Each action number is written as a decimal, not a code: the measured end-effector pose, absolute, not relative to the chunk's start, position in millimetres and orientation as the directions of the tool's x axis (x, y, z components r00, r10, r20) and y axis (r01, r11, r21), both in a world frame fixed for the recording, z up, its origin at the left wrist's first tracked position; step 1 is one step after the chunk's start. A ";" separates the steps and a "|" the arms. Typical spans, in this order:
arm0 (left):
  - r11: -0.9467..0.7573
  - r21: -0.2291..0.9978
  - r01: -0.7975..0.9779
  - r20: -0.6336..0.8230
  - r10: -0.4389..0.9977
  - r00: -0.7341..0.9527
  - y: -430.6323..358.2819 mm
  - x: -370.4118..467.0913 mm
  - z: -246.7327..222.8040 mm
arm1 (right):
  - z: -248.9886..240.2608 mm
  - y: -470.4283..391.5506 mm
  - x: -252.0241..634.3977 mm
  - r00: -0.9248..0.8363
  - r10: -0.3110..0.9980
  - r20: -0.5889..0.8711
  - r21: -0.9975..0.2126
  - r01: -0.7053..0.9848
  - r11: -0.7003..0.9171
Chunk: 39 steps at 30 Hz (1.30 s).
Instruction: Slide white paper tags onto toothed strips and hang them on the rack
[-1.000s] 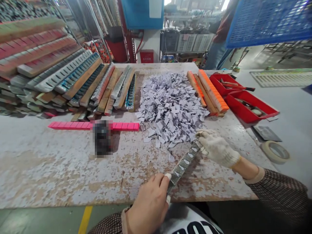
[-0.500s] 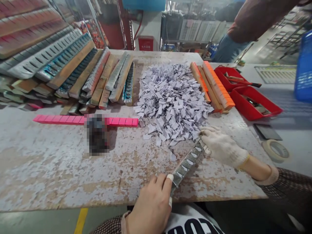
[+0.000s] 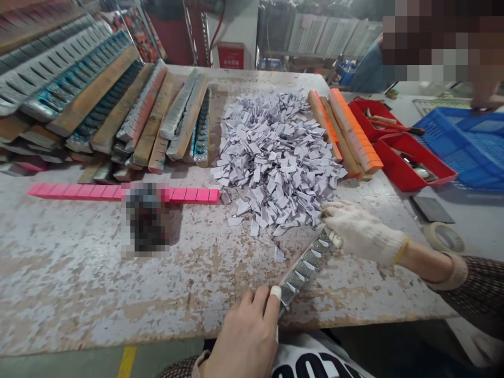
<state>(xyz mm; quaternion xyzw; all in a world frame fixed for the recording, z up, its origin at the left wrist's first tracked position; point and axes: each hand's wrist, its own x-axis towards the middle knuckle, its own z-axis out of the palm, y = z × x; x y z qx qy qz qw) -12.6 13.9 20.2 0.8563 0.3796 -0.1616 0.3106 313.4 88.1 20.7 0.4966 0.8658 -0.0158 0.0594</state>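
Note:
My left hand (image 3: 248,331), bare but for white coverings on fingertips, is closed round the near end of a grey speckled slotted bar (image 3: 305,270). Several small pale pointed pieces stick up from the bar's slots. My right hand (image 3: 360,233), in a white knit glove, has its fingers closed about the bar's far end. Its fingertips hide that end, so a small piece between them cannot be made out. Right beyond them spreads a heap of small white tabs (image 3: 275,157). One loose tab (image 3: 279,254) lies beside the bar.
A pink slotted bar (image 3: 197,196) lies left, with a blurred-out object (image 3: 147,218) at it. Stacked slotted bars (image 3: 106,100) fill the back left. Orange bars (image 3: 354,131), red trays (image 3: 413,163), a tape roll (image 3: 444,237) and a blue crate (image 3: 464,142) with another person's hand (image 3: 486,102) are right.
The blue crate has come down onto the surface at the right, with the other person's hand at it. The view has shifted slightly. Both my hands stay on the slotted bar.

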 end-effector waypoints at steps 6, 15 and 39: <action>-0.532 0.417 0.737 -0.471 0.567 0.676 11.5 -14.3 17.5 | 13.0 89.1 318.1 -0.510 0.859 -0.038 -0.041 0.860 0.508; -0.533 0.431 0.728 -0.417 0.598 0.684 8.8 -14.0 19.6 | -17.3 59.1 324.9 -0.359 0.891 0.278 -0.058 0.919 0.389; -0.527 0.424 0.737 -0.430 0.598 0.676 10.5 -13.2 16.2 | -21.9 64.4 320.7 -0.389 0.867 0.312 -0.122 0.889 0.442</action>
